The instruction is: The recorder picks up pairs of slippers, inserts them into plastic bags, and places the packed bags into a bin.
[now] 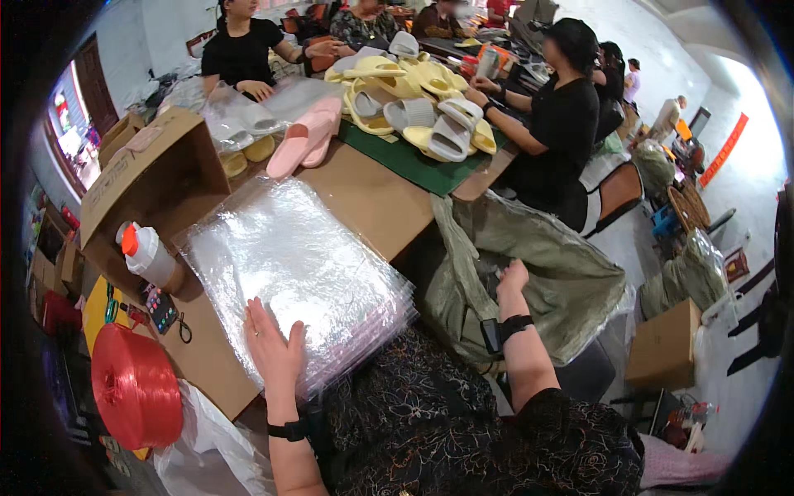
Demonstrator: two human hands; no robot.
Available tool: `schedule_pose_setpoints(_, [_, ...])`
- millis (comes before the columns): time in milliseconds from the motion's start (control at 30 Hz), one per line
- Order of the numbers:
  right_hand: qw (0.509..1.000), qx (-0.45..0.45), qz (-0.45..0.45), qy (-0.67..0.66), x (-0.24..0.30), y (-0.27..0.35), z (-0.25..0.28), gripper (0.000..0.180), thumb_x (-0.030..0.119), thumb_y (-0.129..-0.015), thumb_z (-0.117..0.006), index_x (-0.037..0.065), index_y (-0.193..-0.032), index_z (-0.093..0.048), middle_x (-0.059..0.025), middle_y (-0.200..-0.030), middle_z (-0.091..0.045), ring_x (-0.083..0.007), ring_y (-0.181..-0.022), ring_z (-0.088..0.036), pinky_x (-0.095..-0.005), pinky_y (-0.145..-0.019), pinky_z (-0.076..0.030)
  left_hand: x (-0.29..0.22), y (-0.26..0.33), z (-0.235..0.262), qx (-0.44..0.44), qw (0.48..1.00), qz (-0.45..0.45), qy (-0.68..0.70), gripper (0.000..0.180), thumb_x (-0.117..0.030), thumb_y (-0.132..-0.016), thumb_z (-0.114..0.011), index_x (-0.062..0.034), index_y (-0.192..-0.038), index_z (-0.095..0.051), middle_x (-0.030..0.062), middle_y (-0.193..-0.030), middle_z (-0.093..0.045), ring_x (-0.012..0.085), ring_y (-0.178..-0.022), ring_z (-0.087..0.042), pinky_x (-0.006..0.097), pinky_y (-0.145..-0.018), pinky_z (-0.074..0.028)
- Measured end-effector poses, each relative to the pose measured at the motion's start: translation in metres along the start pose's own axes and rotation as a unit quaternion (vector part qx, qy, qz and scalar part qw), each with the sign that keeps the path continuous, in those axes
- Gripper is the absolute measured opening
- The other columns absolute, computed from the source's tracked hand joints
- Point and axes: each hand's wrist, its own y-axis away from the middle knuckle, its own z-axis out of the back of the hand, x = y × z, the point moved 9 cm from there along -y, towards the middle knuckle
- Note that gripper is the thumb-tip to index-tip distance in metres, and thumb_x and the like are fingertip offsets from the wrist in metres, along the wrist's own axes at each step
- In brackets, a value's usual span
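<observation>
One stack of clear plastic sheets (273,240) lies on the table (368,198), layers uncountable. Left hand (277,347) lies flat on it, fingers extended. Two pink slippers (308,136) lie beyond. Right hand (513,279) is curled over one green sack (566,273); its grip cannot be determined.

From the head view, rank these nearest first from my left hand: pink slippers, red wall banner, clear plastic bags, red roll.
1. Clear plastic bags: directly under your left hand.
2. Red roll: left of the hand.
3. Pink slippers: beyond the bags.
4. Red wall banner: far right, background.
</observation>
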Motion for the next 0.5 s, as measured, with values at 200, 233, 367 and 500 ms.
schedule_pose_setpoints(200, [0.896, 0.28, 0.318, 0.133, 0.127, 0.072, -0.187, 0.053, 0.038, -0.092, -0.069, 0.001, -0.128, -0.055, -0.0097, -0.103, -0.061, -0.0162, -0.086, -0.057, -0.0305, -0.068, -0.048, -0.021, -0.013, -0.006, 0.012, 0.999, -0.014, 0.027, 0.086, -0.032, -0.087, -0.067, 0.0037, -0.153, -0.023, 0.0286, -0.153, -0.034, 0.0458, -0.141, -0.029, 0.05, -0.118, -0.021])
schedule_pose_setpoints(233, [0.894, 0.287, 0.318, 0.132, 0.138, 0.074, -0.212, 0.053, 0.038, -0.092, -0.069, 0.001, -0.128, -0.055, -0.0097, -0.103, -0.061, -0.0162, -0.086, -0.057, -0.0305, -0.068, -0.048, -0.02, -0.013, -0.007, 0.012, 0.999, -0.016, 0.031, 0.088, -0.033, -0.085, -0.068, 0.0053, -0.151, -0.025, 0.029, -0.153, -0.034, 0.0456, -0.142, -0.03, 0.051, -0.117, -0.022])
schedule_pose_setpoints(367, [0.952, 0.229, 0.11, 0.171, 0.142, 0.017, -0.275, 0.07, 0.051, -0.083, -0.074, 0.008, -0.134, -0.052, -0.0114, -0.131, -0.049, -0.0259, -0.097, -0.056, -0.0381, -0.074, -0.051, -0.025, -0.015, -0.009, 0.011, 0.998, -0.047, 0.035, 0.091, -0.036, -0.082, -0.07, 0.0084, -0.15, -0.027, 0.0295, -0.153, -0.033, 0.0459, -0.142, -0.029, 0.052, -0.117, -0.023])
schedule_pose_setpoints(500, [0.95, 0.294, 0.047, 0.092, 0.124, -0.025, -0.317, 0.065, 0.044, -0.083, -0.075, 0.013, -0.135, -0.051, -0.0083, -0.112, -0.062, -0.0253, -0.09, -0.059, -0.0407, -0.066, -0.048, -0.025, -0.012, -0.01, 0.037, 0.999, -0.022, 0.019, 0.093, -0.044, -0.085, -0.067, 0.0096, -0.149, -0.027, 0.0302, -0.153, -0.032, 0.0463, -0.143, -0.028, 0.052, -0.117, -0.022])
